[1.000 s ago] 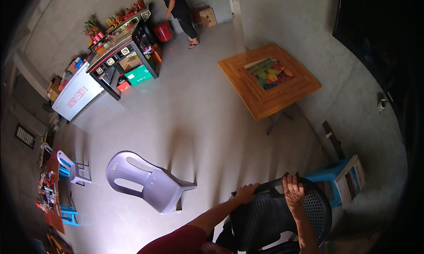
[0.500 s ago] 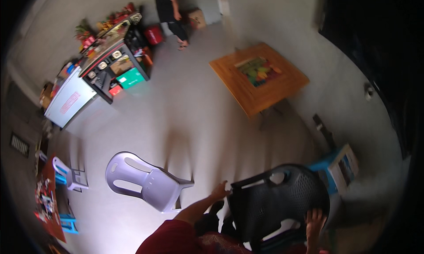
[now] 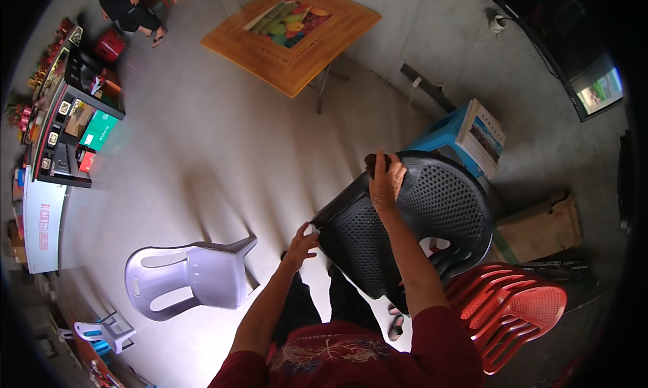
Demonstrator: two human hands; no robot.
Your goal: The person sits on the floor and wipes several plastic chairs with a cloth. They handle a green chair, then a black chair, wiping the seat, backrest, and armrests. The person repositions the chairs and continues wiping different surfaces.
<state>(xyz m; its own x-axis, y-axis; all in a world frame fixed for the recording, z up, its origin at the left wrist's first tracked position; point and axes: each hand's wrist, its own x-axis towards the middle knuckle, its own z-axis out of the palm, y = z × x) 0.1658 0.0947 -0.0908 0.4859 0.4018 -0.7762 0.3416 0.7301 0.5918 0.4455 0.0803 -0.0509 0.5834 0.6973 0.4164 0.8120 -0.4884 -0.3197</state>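
Observation:
A black woven-pattern plastic chair (image 3: 432,206) is tilted in front of me, right of centre, its rounded back toward the right. My right hand (image 3: 386,184) reaches across it and grips a dark projecting part along its far side. My left hand (image 3: 299,247) is at the chair's left corner, fingers apart, touching or very close to the edge; exact contact is hard to make out. To the left stands a lilac plastic chair (image 3: 216,276), apart from both hands.
Red plastic chairs (image 3: 513,307) are stacked at right. Beyond the black chair are a blue stool (image 3: 442,137) with a flat box (image 3: 482,138) on it and a wooden table (image 3: 351,17). A person (image 3: 125,7) stands far left near a shelf unit (image 3: 57,131).
My view has swung right, bringing the red chairs in. My right hand has moved from the chair's rounded back to its far side. The left hand stays by the corner.

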